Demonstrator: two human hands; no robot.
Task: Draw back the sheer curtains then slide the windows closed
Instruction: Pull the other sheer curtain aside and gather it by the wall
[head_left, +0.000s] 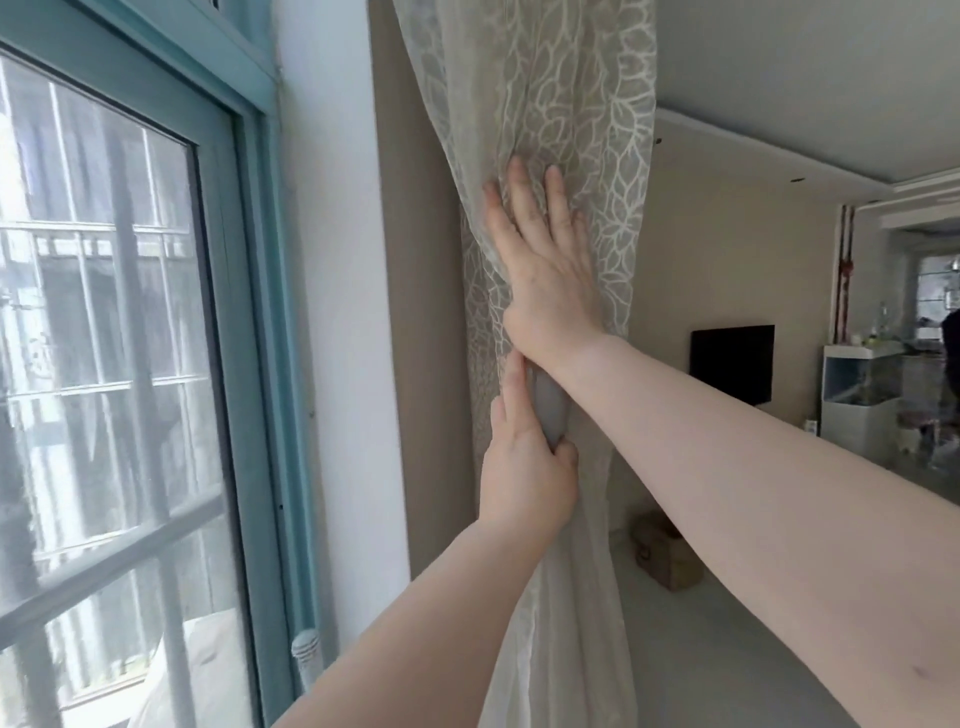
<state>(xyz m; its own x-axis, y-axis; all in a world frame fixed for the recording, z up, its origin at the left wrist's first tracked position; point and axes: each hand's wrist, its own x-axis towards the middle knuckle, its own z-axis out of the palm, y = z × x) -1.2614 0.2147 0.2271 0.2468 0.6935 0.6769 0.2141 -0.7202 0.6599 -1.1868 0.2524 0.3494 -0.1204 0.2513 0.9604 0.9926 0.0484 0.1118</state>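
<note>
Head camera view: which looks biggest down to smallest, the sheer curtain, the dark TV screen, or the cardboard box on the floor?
1. sheer curtain, largest by far.
2. TV screen.
3. cardboard box, close to the screen in apparent size and partly hidden by the curtain, so their order is unsure.

The right hand (543, 260) is being held flat with fingers spread, its bare forearm stretched forward; the left hand (524, 462) is being kept pinched below it, thumb against fingers.
</note>
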